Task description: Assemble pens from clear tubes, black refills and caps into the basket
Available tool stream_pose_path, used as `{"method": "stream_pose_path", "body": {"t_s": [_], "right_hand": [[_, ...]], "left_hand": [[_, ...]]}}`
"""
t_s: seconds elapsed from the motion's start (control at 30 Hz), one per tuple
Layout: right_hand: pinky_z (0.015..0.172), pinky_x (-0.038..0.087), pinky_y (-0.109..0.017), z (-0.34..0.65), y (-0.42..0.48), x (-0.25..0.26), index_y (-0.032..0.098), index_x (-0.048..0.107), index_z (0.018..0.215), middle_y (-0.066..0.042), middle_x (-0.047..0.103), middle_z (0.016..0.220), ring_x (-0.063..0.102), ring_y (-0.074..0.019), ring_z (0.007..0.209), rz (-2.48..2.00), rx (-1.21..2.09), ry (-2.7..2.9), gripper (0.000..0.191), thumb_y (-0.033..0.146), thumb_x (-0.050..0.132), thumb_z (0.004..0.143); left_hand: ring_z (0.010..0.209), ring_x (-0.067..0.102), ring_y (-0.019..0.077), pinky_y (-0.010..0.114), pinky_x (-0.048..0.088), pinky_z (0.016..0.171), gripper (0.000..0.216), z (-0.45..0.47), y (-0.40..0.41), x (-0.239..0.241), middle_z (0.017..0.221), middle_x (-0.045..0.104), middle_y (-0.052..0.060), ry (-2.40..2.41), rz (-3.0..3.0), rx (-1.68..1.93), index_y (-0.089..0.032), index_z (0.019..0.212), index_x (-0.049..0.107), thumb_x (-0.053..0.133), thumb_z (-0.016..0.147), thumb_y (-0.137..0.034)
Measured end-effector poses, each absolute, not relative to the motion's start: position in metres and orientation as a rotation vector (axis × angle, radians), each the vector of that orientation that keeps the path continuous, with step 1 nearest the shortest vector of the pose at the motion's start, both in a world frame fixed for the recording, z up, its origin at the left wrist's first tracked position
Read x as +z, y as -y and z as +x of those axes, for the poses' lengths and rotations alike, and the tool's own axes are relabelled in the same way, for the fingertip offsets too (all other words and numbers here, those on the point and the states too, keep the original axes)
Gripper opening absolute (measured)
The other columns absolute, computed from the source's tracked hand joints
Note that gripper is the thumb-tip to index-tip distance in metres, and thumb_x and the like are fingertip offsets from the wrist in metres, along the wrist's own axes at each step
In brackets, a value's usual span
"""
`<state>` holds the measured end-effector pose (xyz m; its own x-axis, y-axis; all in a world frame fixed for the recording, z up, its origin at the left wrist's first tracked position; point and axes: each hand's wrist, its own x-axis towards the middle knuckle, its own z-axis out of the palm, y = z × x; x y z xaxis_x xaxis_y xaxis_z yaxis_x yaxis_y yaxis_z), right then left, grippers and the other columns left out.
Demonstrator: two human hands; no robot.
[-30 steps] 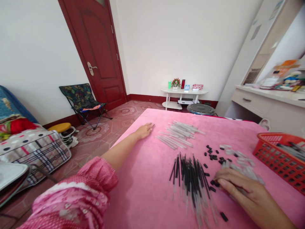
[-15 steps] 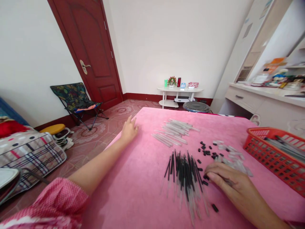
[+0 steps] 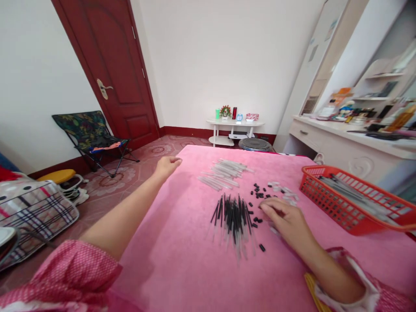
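Note:
My left hand [image 3: 168,167] is held at the far left edge of the pink table [image 3: 175,255], fingers drawn together; anything between them is hidden. Over the right part of the table, my right hand [image 3: 284,219] has thumb and fingertips pinched beside loose black caps [image 3: 260,195]. A dark spot shows at its fingertips, too small to name. Left of it lies a fanned bunch of thin pen refills [image 3: 234,214], black toward the far end and clear toward me. Farther back rests a pile of translucent pen barrels [image 3: 224,174]. Small clear pieces [image 3: 289,194] lie beyond my right hand.
A red plastic basket [image 3: 331,208] holding grey stick-like pieces stands at the table's right. One black cap [image 3: 262,247] lies apart, nearer me. Beyond are a folding chair [image 3: 94,134], a white side table [image 3: 235,123] and a cluttered dresser [image 3: 325,130].
The view has turned right. My left hand's fingers, spread before, are now drawn together. My right hand stays near the black caps, slightly raised, with more of its forearm and sleeve showing.

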<state>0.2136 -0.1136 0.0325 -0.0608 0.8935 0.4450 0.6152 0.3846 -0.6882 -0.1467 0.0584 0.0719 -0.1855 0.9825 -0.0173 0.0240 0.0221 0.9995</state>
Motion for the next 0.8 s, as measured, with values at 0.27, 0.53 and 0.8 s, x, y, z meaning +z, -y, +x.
{"method": "stream_pose_path", "body": {"t_s": [0.27, 0.53, 0.8], "right_hand": [[0.053, 0.05, -0.024, 0.22, 0.075, 0.122, 0.017, 0.067, 0.08, -0.006, 0.067, 0.083, 0.06, -0.0123, 0.06, -1.265, 0.752, 1.304, 0.026, 0.039, 0.067, 0.066], [0.052, 0.049, -0.024, 0.247, 0.034, 0.116, 0.014, 0.066, 0.08, -0.006, 0.066, 0.073, 0.062, -0.0153, 0.063, -1.432, 0.535, 1.428, 0.022, 0.031, 0.062, 0.068], [0.066, 0.049, -0.026, 0.235, 0.016, 0.038, 0.016, 0.069, 0.075, -0.005, 0.07, 0.077, 0.063, -0.0168, 0.07, -1.545, 0.447, 1.884, 0.016, 0.016, 0.055, 0.068]], "left_hand": [[0.032, 0.029, 0.0036, 0.014, 0.026, 0.034, 0.021, -0.06, -0.051, 0.025, 0.046, 0.035, -0.006, -0.808, 0.707, 1.407, -0.014, 0.073, 0.054, 0.039, 0.086, -0.022], [0.036, 0.033, 0.0035, 0.015, 0.025, 0.035, 0.008, -0.055, -0.049, 0.001, 0.05, 0.041, -0.005, -0.543, 0.678, 1.361, -0.011, 0.077, 0.057, 0.053, 0.079, -0.017], [0.043, 0.039, 0.006, 0.019, 0.031, 0.042, 0.017, -0.048, -0.048, 0.0, 0.054, 0.051, -0.002, -0.907, 1.317, 1.449, -0.013, 0.072, 0.064, 0.062, 0.073, -0.03]]}}
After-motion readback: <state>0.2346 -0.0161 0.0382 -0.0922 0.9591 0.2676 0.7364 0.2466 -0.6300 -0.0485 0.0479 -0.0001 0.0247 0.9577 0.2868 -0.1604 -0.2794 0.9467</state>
